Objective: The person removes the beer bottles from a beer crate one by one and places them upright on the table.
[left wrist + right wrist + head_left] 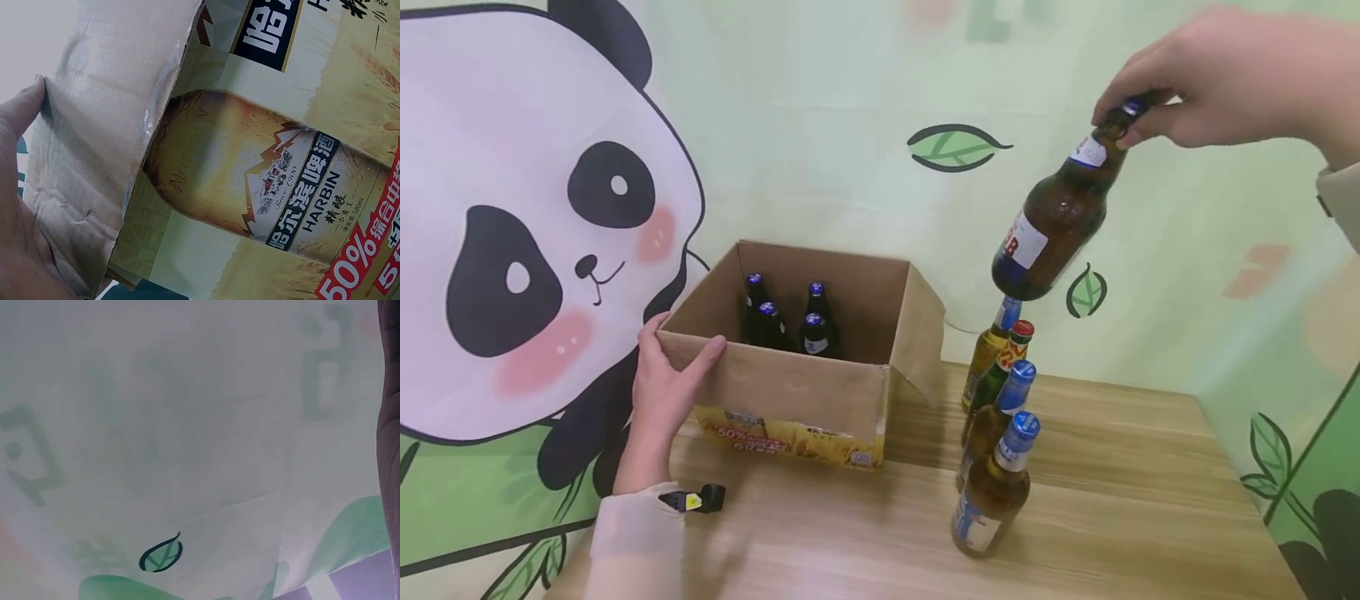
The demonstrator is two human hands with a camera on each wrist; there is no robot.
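Bottles [1062, 223]: one held, four boxed, four on table [1120, 508].

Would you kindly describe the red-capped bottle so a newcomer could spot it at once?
On the wood-grained table, right of the open brown cardboard box, four tinted glass bottles stand in a row. Second from the back is the green glass bottle, with the only red cap in view.

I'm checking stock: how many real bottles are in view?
9: one bottle in the right hand, four bottles in the box, four bottles lined up on the table; the box may hide more.
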